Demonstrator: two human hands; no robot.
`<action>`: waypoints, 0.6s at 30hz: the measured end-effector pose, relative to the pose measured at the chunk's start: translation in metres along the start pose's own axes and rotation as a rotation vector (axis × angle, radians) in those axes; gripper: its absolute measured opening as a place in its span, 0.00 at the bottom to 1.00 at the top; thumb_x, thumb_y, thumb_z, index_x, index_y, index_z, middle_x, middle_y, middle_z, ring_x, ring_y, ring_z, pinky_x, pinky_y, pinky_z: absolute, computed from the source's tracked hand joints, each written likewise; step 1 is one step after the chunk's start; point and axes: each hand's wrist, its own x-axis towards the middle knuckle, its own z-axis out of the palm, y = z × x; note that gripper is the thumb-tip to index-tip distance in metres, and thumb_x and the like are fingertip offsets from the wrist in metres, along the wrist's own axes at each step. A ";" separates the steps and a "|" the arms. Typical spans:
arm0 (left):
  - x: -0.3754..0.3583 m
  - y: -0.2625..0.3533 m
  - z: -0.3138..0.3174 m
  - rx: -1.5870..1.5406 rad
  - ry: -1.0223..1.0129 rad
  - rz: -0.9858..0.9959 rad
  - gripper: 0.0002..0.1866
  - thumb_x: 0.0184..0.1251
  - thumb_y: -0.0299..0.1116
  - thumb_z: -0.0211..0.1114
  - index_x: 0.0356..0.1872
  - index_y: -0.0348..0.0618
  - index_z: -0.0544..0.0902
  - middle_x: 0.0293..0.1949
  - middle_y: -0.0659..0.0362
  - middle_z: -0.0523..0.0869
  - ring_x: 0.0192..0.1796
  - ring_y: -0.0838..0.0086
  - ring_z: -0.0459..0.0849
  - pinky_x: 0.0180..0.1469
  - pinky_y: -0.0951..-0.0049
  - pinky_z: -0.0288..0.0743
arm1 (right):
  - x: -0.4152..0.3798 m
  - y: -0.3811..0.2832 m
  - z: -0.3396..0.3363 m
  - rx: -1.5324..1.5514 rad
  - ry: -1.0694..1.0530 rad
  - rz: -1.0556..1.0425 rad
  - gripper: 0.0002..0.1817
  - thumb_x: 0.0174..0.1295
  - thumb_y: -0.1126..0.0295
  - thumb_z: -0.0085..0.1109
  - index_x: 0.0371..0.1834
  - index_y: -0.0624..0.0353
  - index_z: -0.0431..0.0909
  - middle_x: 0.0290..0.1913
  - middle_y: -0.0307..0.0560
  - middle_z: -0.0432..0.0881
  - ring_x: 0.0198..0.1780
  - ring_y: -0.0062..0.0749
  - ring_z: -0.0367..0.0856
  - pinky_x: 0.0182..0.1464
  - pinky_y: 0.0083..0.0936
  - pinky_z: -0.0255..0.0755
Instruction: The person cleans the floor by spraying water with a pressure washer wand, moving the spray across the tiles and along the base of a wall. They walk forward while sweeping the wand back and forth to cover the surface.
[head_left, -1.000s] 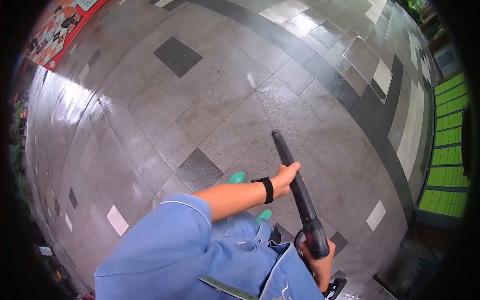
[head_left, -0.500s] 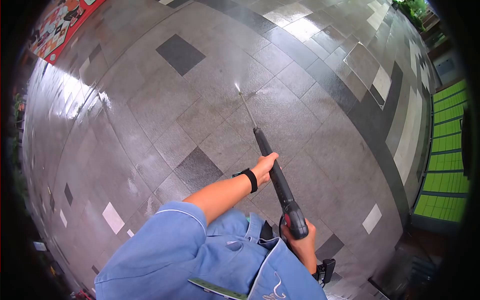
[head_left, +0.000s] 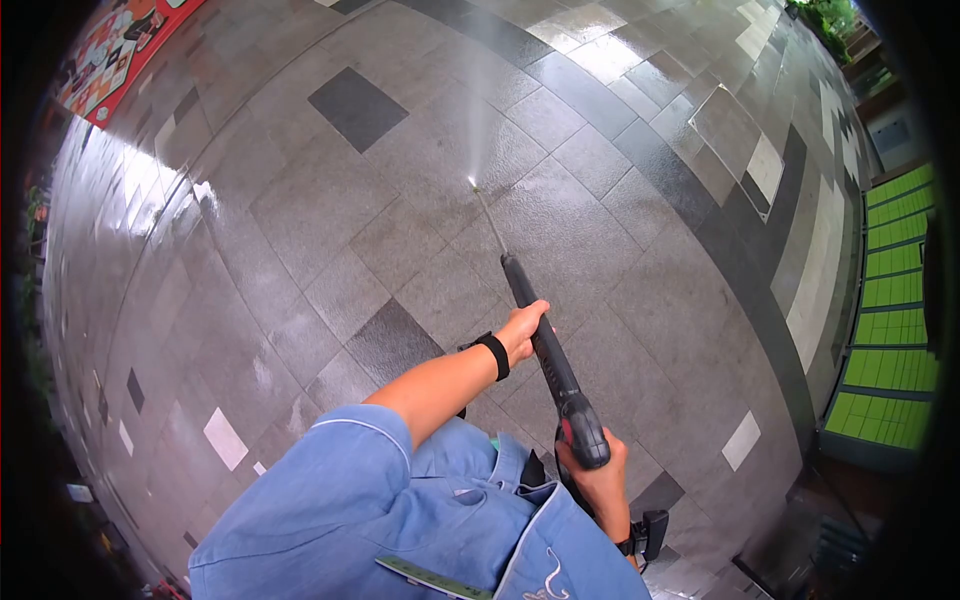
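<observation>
A black pressure washer gun (head_left: 557,362) runs from my body up toward the middle of the view. My left hand (head_left: 523,333) is wrapped round its long barrel, with a black band on the wrist. Lower down, my right hand (head_left: 603,473) grips the rear handle, by a red part that is probably the trigger; some of those fingers are hidden behind the gun. From the front end a thin metal lance (head_left: 490,222) reaches forward over the paving. A white water spray (head_left: 475,140) leaves its nozzle and fans out away from me.
Wet grey stone paving (head_left: 430,225) with darker and lighter tiles spreads all around. A framed cover plate (head_left: 740,150) is set in it at upper right. Green panels (head_left: 893,310) line the right edge, and a red printed board (head_left: 120,60) stands at upper left.
The gun and both hands have shifted slightly left and up. The spray looks wider and brighter now. Both hands keep their grip.
</observation>
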 end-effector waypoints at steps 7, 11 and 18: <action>0.004 0.008 0.002 0.021 -0.009 -0.008 0.20 0.53 0.34 0.58 0.41 0.30 0.63 0.30 0.51 0.69 0.27 0.65 0.75 0.28 0.60 0.74 | 0.010 -0.007 -0.001 0.005 0.004 0.025 0.15 0.38 0.70 0.66 0.29 0.65 0.74 0.20 0.47 0.76 0.22 0.23 0.73 0.27 0.22 0.67; 0.003 0.015 0.007 0.010 -0.029 -0.037 0.20 0.53 0.34 0.58 0.41 0.29 0.63 0.30 0.51 0.69 0.26 0.65 0.75 0.28 0.61 0.74 | 0.015 -0.019 -0.003 -0.012 -0.009 0.024 0.15 0.38 0.71 0.66 0.30 0.65 0.74 0.20 0.46 0.76 0.23 0.22 0.73 0.28 0.22 0.67; 0.006 0.060 0.006 -0.033 0.053 0.099 0.18 0.51 0.34 0.58 0.37 0.29 0.66 0.27 0.51 0.71 0.23 0.65 0.75 0.24 0.62 0.73 | 0.054 -0.033 0.008 0.071 -0.028 -0.022 0.15 0.38 0.71 0.66 0.29 0.65 0.75 0.19 0.43 0.76 0.22 0.20 0.72 0.27 0.21 0.67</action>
